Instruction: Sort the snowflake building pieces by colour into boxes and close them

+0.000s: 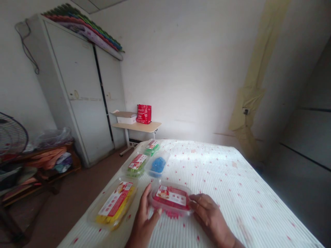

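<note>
A clear plastic container (170, 199) with red contents and a red-and-white label on its lid is between my hands, near the front of the covered table. My left hand (145, 215) grips its left end, thumb at the near corner and fingers along the side. On the right edge, the fingers of my right hand (210, 214) close around the rim. Pinkish-red pieces show below the near rim. Whether the base touches the table cannot be told. Just left of my left hand lies a larger labelled container (115, 203) with yellow contents.
Beyond are a container of blue pieces (158, 164) and two labelled green ones, one nearer (137, 163) and one farther (152, 146). A small desk (148, 127) holds a red bag (144, 114) and a white box (126, 119). A cabinet (77, 86) and a fan (11, 134) stand left.
</note>
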The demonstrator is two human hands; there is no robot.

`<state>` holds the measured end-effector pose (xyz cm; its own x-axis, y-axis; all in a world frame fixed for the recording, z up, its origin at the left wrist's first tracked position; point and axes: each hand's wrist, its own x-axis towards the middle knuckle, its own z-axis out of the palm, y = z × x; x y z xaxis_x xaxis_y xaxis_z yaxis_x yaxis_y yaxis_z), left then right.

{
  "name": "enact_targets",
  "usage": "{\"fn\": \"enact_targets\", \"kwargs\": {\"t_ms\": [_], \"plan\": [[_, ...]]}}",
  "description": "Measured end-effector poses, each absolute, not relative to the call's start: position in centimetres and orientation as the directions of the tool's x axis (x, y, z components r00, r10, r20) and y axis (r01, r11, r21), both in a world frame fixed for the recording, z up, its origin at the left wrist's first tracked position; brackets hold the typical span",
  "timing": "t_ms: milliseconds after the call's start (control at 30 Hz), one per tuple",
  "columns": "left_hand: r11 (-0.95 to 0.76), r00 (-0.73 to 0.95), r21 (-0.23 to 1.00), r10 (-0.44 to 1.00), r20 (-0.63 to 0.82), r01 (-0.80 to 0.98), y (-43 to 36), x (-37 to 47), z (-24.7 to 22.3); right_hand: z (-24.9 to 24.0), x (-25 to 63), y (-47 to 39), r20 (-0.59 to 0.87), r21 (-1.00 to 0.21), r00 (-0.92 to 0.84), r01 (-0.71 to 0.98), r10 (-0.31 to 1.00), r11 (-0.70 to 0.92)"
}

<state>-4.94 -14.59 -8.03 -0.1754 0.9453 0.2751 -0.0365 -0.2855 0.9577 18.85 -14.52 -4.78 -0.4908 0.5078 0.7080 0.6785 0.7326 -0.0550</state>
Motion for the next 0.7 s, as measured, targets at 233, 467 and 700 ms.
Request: {"fn": "enact_targets", "kwargs": {"t_ms": [233, 467, 700], "plan": [[-0.015, -0.287, 0.91, 0.951, -0.116, -0.415, -13.6, -2.8, -6.8, -2.6, 17.7, -15.9, 0.692, -0.208, -0.454, 0.619, 0.561, 0.757], [0.26, 0.21, 0.71, 0.965, -0.16, -0.654, -15.5, 0.8, -3.3, -3.3, 16.3, -16.7, 0.675, -0.332, -0.368, 0.623, 0.64, 0.709], [0.115, -0.018, 0.81, 0.988, -0.153, -0.575, -14.3, 2.6, -2.2, -3.2, 15.4, -16.7, 0.617, -0.516, -0.162, 0.656, 0.77, 0.551]]}}
